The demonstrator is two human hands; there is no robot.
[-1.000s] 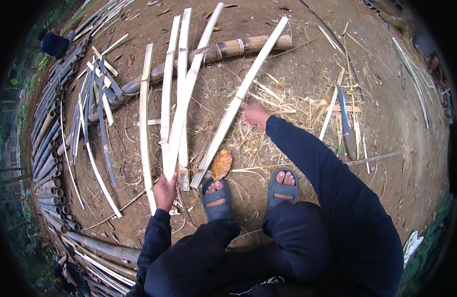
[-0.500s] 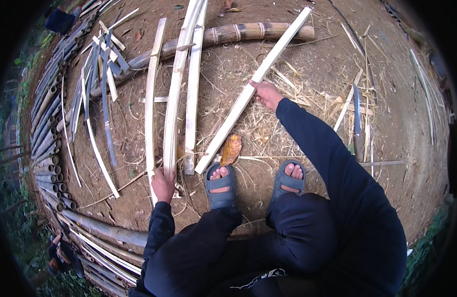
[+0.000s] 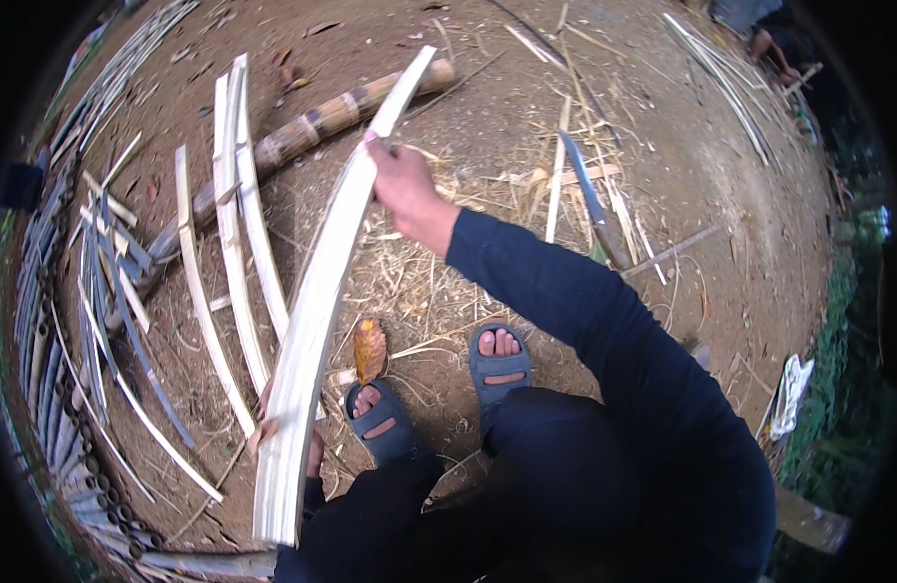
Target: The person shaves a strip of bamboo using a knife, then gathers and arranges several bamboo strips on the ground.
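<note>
Right hand (image 3: pixel 402 185) grips long pale bamboo strip (image 3: pixel 317 311) near top, upper middle of frame. Left hand (image 3: pixel 274 432) mostly hidden under strip's low end, lower left; grip unclear. Best hold both ends firm, strip clear of toes.

A single head-worn fisheye view looks steeply down from above the person's own body onto brown dirt ground (image 3: pixel 662 175). It faces forward and downward, so the dark-trousered legs and blue sandalled feet (image 3: pixel 502 355) fill the lower middle, quite near the lens. The long pale split bamboo slat (image 3: pixel 317 301) runs close under the camera, from the lower left toward the top centre. Straight edges bend toward the black circular rim.
</note>
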